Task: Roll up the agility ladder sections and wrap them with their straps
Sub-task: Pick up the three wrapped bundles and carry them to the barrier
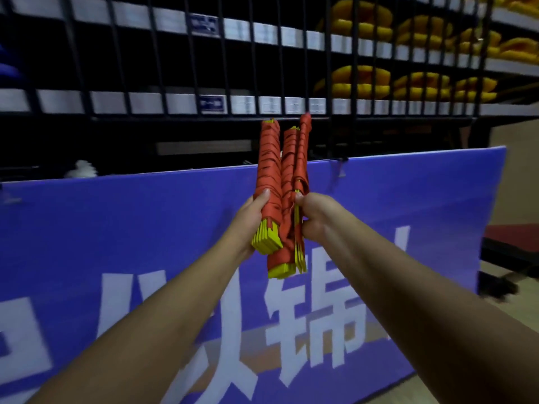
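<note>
Your left hand [252, 220] was curled tight round the left bundle [269, 164]; your right hand [316, 220] clenched the right bundles [291, 170], pressed against it. All stood upright, strap-wound, before the banner [116, 228], near the rack [175, 118]. In my judgement they were held together for stowing as one.

Head-worn wide-angle view, forward and slightly down, near left hand [251, 220], right hand [315, 220]; faces blue printed banner board [116, 228].

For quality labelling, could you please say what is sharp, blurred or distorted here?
Head view: the left hand, right hand and ladder bundles are sharp; the shelves and yellow items are smeared and dim; the blue banner bows along its top edge from lens distortion.
</note>
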A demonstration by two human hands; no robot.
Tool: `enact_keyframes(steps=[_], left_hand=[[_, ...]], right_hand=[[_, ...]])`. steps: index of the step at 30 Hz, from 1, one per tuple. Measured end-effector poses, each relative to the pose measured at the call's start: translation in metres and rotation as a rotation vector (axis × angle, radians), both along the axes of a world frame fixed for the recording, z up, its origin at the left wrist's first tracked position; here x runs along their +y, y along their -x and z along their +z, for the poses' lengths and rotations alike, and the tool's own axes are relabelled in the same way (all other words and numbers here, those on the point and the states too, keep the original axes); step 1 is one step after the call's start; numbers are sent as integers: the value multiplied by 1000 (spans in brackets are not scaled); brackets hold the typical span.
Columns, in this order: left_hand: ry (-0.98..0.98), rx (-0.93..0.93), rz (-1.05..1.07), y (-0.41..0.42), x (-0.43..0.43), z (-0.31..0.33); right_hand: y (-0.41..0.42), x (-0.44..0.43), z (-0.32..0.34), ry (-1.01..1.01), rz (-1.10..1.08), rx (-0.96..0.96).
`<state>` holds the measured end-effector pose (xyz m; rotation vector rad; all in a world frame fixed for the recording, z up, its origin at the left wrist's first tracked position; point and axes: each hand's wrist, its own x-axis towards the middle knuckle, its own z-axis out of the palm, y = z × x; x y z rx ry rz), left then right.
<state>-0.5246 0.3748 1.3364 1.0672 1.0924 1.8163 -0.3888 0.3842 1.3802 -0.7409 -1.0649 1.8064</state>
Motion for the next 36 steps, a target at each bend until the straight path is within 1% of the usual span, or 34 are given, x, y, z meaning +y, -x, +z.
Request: enact_keyframes(steps=[4, 7, 13, 17, 20, 26, 31, 36], left_hand=[[16, 3, 84, 48, -14, 5], [41, 9, 117, 84, -20, 11], [63, 75, 212, 166, 0, 14], [102, 119, 269, 215, 20, 24], [122, 146, 297, 247, 39, 30], [73, 284, 346, 290, 73, 40], [9, 286, 421, 305, 92, 51], [28, 262, 487, 309, 106, 72]], right_hand=[[51, 6, 5, 12, 114, -37], [92, 16, 8, 9, 146, -78], [187, 54, 4, -21, 202, -108], [244, 85, 6, -80, 167, -144], [276, 107, 8, -142, 140, -129], [319, 142, 9, -235, 118, -70], [337, 172, 20, -371, 116, -73], [342, 194, 56, -434, 163, -202]])
